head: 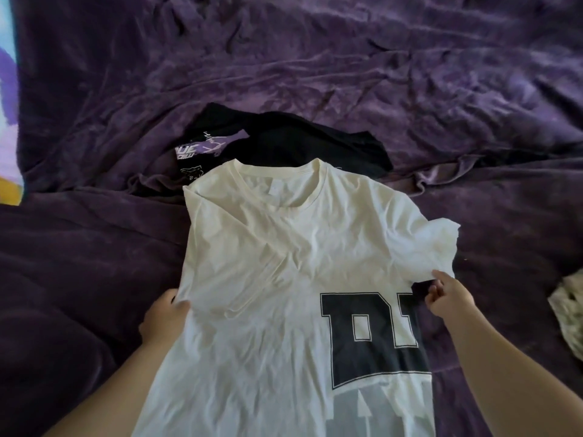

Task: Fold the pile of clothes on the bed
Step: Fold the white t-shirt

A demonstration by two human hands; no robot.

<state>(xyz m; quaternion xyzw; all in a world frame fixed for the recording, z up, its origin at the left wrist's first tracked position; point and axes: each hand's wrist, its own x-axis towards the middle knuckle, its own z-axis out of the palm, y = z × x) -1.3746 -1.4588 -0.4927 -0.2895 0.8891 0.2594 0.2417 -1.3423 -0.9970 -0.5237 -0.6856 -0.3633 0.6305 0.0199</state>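
A rumpled purple bedspread (410,89) covers the bed. At near centre lies a white T-shirt (284,263), collar far, overlapping a black T-shirt (284,143) beyond it. The left hand (164,316) grips its left edge; the right hand (448,298) pinches its right sleeve.

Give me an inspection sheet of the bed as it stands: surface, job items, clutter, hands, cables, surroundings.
Surface: purple blanket, heavily wrinkled, covers the whole bed.
Job's things: white T-shirt lies spread with its collar away from the person, its left side folded in and a black block print showing on the right; black T-shirt lies crumpled beyond it, partly under the collar.
Clutter: patterned cloth at the right edge, cut off by the frame.
Hands: left hand grips the white T-shirt's left edge; right hand pinches its right sleeve.
Cables: nothing seen.
Surroundings: colourful object at the left edge, cannot tell what.
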